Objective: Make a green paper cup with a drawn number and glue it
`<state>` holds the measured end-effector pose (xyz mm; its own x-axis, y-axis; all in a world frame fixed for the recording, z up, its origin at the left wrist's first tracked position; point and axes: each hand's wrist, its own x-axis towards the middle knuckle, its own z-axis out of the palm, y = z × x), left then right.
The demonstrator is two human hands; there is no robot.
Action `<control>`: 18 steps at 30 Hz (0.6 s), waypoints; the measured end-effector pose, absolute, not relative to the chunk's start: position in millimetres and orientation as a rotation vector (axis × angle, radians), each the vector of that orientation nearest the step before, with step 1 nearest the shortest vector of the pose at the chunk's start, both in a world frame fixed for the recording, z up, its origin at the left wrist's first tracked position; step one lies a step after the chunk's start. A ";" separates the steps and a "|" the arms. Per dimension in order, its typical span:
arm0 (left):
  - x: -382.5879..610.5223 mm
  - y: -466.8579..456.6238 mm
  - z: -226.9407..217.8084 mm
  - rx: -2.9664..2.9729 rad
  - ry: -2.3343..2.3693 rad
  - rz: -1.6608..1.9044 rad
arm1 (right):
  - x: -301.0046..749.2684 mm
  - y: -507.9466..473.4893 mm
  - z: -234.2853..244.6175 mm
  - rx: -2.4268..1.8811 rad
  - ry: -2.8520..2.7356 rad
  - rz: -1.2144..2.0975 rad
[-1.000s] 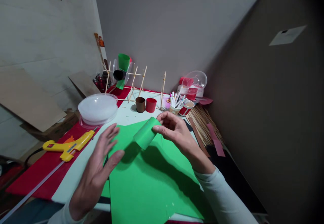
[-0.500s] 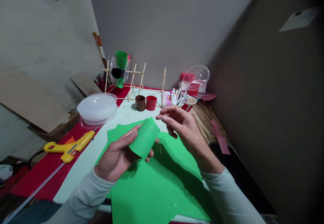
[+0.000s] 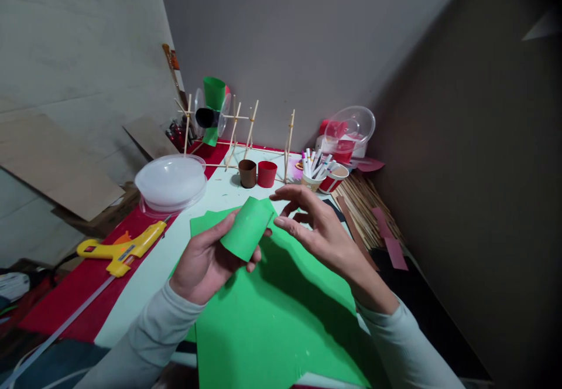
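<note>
My left hand is wrapped round a green paper cup-shaped tube, thumb along its near side and fingertips showing beneath it. The tube is tilted, its upper end pointing away from me. Just right of that end is my right hand, fingers apart and curved, with nothing visible between them. Its fingertips are close to the tube's edge; whether they touch it I cannot tell. Large green sheets lie under both hands. Beyond them stand a brown paper cup and a red paper cup, side by side.
At left lies a yellow glue gun near stacked clear plastic lids. Thin wooden-stick frames stand at the back, one bearing a green-and-black paper wheel. Marker pens in a cup and a bundle of sticks are at right.
The right hand's thumb and fingers have opened wider beside the tube's upper end. The left hand still holds the tube, now turned slightly. The whole view has shifted a little.
</note>
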<state>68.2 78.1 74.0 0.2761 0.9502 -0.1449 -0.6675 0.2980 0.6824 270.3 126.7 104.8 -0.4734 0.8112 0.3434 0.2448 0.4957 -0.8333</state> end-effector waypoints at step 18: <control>74.8 77.9 61.9 1.183 1.143 1.610 | 248.3 138.3 73.4 -0.821 -1.134 1.720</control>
<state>74.8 77.9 61.9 -0.2273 0.9463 0.2298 -0.0952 -0.2564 0.9619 248.3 138.3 73.4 -0.3828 0.9224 -0.0523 -0.3157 -0.1838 -0.9309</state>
